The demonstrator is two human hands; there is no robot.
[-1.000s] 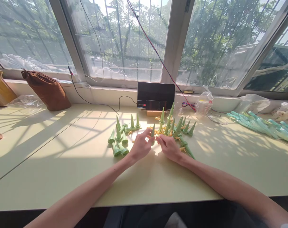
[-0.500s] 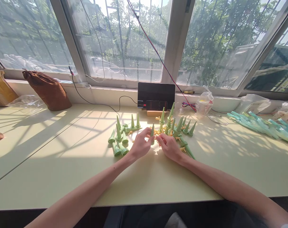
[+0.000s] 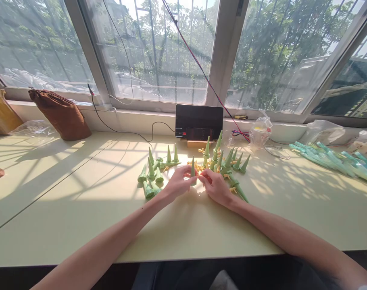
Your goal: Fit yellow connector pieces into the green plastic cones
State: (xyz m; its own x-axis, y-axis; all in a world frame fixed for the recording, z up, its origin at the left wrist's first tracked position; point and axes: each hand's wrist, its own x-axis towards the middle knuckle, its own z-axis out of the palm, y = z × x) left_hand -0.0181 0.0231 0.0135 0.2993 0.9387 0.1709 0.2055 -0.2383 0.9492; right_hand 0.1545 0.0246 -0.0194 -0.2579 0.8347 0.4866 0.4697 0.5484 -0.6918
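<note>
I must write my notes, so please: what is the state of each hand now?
Left hand: fingers closed on an upright green cone.
Right hand: fingers pinched together; whether they hold anything cannot be told.

A workroom, with parts heaped on a long worktable.
</note>
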